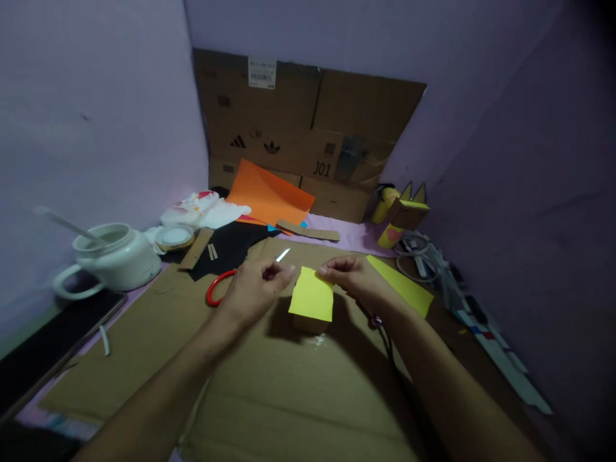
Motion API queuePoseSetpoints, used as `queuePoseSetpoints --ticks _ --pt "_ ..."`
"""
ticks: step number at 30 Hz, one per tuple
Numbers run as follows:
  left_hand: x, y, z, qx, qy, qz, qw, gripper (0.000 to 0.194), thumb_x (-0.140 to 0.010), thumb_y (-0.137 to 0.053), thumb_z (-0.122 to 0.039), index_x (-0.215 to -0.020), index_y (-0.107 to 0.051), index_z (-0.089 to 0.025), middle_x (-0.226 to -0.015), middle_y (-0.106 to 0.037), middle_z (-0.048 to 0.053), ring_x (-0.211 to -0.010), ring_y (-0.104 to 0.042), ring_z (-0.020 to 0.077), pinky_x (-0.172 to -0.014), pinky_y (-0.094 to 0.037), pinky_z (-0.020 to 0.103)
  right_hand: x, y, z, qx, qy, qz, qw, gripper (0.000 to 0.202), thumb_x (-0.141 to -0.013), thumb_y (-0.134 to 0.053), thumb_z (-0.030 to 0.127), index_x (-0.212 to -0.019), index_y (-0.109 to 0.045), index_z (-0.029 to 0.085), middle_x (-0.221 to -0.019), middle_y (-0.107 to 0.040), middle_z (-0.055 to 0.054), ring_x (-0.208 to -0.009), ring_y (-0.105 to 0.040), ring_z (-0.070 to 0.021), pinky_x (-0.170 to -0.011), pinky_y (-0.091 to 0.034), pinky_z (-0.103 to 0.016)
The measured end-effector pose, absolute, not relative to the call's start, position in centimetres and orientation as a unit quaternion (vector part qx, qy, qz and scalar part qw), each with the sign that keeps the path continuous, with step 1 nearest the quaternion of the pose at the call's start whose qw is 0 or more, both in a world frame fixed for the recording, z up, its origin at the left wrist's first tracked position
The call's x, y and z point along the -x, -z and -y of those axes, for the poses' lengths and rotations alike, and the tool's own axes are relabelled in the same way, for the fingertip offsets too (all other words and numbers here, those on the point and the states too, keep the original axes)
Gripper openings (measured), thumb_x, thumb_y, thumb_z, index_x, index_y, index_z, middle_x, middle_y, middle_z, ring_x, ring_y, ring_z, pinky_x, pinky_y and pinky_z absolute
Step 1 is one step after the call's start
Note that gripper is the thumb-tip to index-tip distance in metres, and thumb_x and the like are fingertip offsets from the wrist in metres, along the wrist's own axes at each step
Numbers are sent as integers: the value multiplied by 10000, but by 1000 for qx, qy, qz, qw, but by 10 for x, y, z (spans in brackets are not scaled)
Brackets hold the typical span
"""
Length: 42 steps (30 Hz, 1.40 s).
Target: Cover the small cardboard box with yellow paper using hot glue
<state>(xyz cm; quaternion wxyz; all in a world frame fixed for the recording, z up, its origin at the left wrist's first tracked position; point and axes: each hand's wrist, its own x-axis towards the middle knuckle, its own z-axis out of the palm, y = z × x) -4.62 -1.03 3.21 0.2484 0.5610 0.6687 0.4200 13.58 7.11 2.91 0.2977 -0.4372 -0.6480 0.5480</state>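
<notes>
A small piece of yellow paper (312,295) lies over a small cardboard block (310,326) in the middle of the work surface. My right hand (353,277) pinches the paper's upper right corner between thumb and finger. On the other side, my left hand (257,289) is closed, its fingertips close by the paper's left edge. What those fingers hold, if anything, is hidden. Scissors lie partly hidden by my left hand, with a red handle (219,287) on one side and a blade tip (283,255) beyond the fingers.
Flat cardboard (289,398) covers the surface. To the left stand a white pot (118,256) and a dark phone-like slab (62,340). Orange paper (269,196), black sheet (235,244) and cardboard strips (308,231) lie behind. Yellow paper (404,285) and cables (421,256) are right.
</notes>
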Motion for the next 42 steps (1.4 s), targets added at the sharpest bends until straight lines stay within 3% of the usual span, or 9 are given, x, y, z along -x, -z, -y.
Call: queuePoseSetpoints --ticks 3,5,8,13,18,25,31,42 --pt "43 -38 14 -564 -420 -632 325 440 -674 -645 -424 -996 -619 -126 -935 -651 110 -718 -595 202 -584 -447 276 -137 -26 -74 435 -543 660 285 111 -623 -717 283 -589 -705 178 -534 -637 12 -472 -498 -92 -465 -362 -217" --pt "40 -42 17 -548 -411 -619 385 491 -660 -665 -396 -1060 -592 -121 -939 -651 130 -660 -603 200 -531 -448 277 -137 -22 -75 435 -534 666 286 116 -623 -716 289 -595 -706 177 -530 -635 19 -483 -505 -96 -487 -374 -222" --pt "34 -40 19 -522 -417 -606 433 449 -645 -684 -336 -1041 -597 -142 -819 -659 87 -566 -593 175 -470 -438 262 -135 -18 -76 435 -522 672 294 135 -620 -715 304 -607 -706 170 -524 -626 30 -483 -502 -94 -501 -376 -222" --pt "27 -19 12 -496 -440 -576 478 412 -668 -651 -254 -1046 -556 -119 -1012 -629 139 -769 -635 219 -624 -512 331 -133 -14 -76 435 -511 678 298 143 -613 -716 311 -619 -710 168 -543 -641 25 -501 -521 -99 -523 -394 -227" --pt "27 -7 6 -499 -440 -573 479 386 -661 -646 -229 -1018 -554 -113 -1029 -624 142 -847 -633 238 -715 -517 371 -132 -9 -79 435 -508 676 310 163 -630 -695 316 -688 -713 166 -619 -666 4 -560 -557 -120 -554 -428 -242" --pt "23 -10 7 -499 -443 -580 467 379 -674 -615 -215 -1031 -539 -115 -1044 -636 153 -943 -620 256 -818 -494 399 -145 -17 -58 490 -493 633 339 251 -731 -585 418 -712 -617 171 -621 -594 12 -410 -466 -84 -329 -342 -186" --pt "19 -6 8 -492 -442 -601 449 385 -678 -613 -274 -1018 -528 -118 -1036 -637 162 -917 -630 280 -763 -510 415 -149 -15 -29 505 -522 614 310 316 -685 -656 431 -561 -499 187 -384 -468 66 -307 -407 -65 -289 -296 -161" --pt "12 -13 10 -473 -451 -612 446 419 -667 -613 -339 -1007 -532 -107 -1046 -630 175 -801 -638 263 -614 -505 354 -143 -8 -31 510 -579 561 300 272 -737 -630 291 -552 -467 176 -394 -487 71 -294 -422 -44 -276 -305 -130"
